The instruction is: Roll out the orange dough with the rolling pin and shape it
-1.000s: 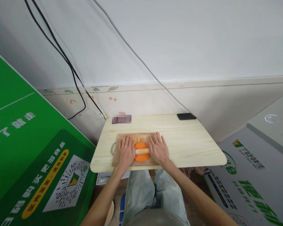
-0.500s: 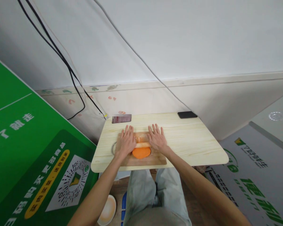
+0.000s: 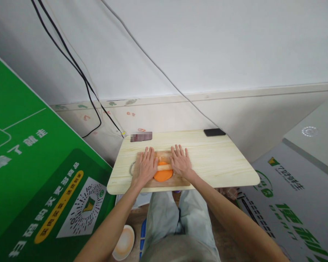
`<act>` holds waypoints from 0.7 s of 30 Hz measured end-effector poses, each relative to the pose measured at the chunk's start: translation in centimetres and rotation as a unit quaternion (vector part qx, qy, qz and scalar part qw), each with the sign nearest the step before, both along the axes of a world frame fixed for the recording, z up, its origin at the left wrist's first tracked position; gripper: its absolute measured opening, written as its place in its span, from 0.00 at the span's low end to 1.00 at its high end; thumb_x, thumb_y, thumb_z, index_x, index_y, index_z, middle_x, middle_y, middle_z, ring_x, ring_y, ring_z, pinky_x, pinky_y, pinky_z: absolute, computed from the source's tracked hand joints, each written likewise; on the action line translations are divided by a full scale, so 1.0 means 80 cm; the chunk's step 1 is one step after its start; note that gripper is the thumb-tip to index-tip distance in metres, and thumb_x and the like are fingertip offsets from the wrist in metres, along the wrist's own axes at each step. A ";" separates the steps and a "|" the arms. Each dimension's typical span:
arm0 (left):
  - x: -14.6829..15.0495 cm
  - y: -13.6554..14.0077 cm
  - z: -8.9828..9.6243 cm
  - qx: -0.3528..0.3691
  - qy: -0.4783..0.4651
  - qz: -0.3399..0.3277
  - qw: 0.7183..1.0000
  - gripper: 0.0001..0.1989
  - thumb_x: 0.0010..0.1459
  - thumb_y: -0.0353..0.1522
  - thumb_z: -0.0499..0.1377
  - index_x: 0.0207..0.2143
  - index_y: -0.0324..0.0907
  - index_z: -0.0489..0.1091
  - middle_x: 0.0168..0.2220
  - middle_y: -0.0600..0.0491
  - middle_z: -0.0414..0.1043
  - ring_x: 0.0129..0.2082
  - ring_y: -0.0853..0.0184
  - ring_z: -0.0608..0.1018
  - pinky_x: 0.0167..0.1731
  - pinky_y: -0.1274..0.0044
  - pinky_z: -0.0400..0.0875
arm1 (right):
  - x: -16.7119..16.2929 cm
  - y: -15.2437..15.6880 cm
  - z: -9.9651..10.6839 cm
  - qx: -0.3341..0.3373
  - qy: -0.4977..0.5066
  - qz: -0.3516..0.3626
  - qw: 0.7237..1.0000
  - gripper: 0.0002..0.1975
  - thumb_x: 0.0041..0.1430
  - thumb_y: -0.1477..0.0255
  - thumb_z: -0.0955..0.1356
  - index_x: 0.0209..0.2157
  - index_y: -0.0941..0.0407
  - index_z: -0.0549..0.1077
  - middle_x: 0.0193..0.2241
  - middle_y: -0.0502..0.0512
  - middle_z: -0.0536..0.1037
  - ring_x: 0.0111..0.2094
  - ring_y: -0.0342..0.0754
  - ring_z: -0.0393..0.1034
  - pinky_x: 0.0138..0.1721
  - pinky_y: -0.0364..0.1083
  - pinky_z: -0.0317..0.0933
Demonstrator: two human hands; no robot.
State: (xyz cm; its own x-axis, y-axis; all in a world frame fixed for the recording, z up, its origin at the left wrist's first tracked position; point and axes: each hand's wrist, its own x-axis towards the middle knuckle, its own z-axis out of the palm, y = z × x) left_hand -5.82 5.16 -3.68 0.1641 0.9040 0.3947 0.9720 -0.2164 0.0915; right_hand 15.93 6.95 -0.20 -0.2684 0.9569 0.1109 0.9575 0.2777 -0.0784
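Observation:
A wooden rolling pin lies crosswise over a flat, rounded piece of orange dough, which shows on both sides of it. The dough rests on a brown wooden cutting board with a metal ring handle at its left. Flat on the pin's left end is my left hand, its fingers stretched forward. My right hand presses the right end the same way, fingers spread. Both palms hide the ends of the pin.
The board sits on a pale wood-grain table against a wall. A dark phone lies at the back right, and a blurred flat object at the back left. Black cables hang at left. A bowl is below the table.
The rolling pin has come back toward me, from the dough's far edge to over the dough, both hands moving with it. The view has shifted slightly.

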 end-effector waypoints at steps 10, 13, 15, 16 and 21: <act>-0.001 -0.027 0.007 -0.023 -0.011 -0.008 1.000 0.33 0.78 0.36 0.45 0.78 0.30 0.58 0.80 0.38 0.56 0.82 0.50 0.55 0.80 0.53 0.51 | 0.000 -0.032 0.001 0.000 0.006 -0.008 1.000 0.36 0.77 0.66 0.56 0.80 0.65 0.56 0.80 0.69 0.55 0.81 0.65 0.47 0.78 0.69 0.42; -0.001 -0.041 0.007 -0.026 -0.019 -0.005 0.999 0.33 0.77 0.36 0.46 0.78 0.31 0.58 0.79 0.37 0.57 0.82 0.50 0.55 0.79 0.51 0.51 | 0.001 -0.044 -0.001 0.011 0.010 -0.006 1.000 0.36 0.77 0.66 0.55 0.80 0.65 0.55 0.80 0.70 0.55 0.81 0.65 0.47 0.77 0.68 0.44; 0.001 -0.051 0.006 -0.027 -0.019 0.001 0.999 0.33 0.77 0.36 0.46 0.78 0.30 0.58 0.79 0.36 0.57 0.82 0.49 0.56 0.79 0.51 0.52 | 0.001 -0.055 -0.001 0.020 0.010 -0.003 1.000 0.35 0.78 0.65 0.55 0.80 0.65 0.56 0.80 0.70 0.56 0.81 0.65 0.47 0.77 0.67 0.45; 0.002 -0.057 0.005 -0.026 -0.018 0.004 0.999 0.33 0.77 0.36 0.46 0.78 0.29 0.59 0.79 0.36 0.57 0.82 0.50 0.56 0.79 0.52 0.52 | 0.002 -0.061 -0.001 0.025 0.010 -0.002 1.000 0.35 0.79 0.65 0.54 0.80 0.66 0.56 0.79 0.71 0.57 0.81 0.65 0.48 0.77 0.66 0.46; 0.007 -0.082 -0.003 -0.007 -0.018 0.011 1.000 0.33 0.78 0.37 0.44 0.77 0.28 0.60 0.80 0.36 0.56 0.82 0.49 0.56 0.79 0.53 0.55 | 0.003 -0.090 0.003 0.047 0.006 0.009 0.999 0.33 0.80 0.66 0.53 0.77 0.68 0.61 0.75 0.73 0.66 0.77 0.63 0.57 0.75 0.63 0.51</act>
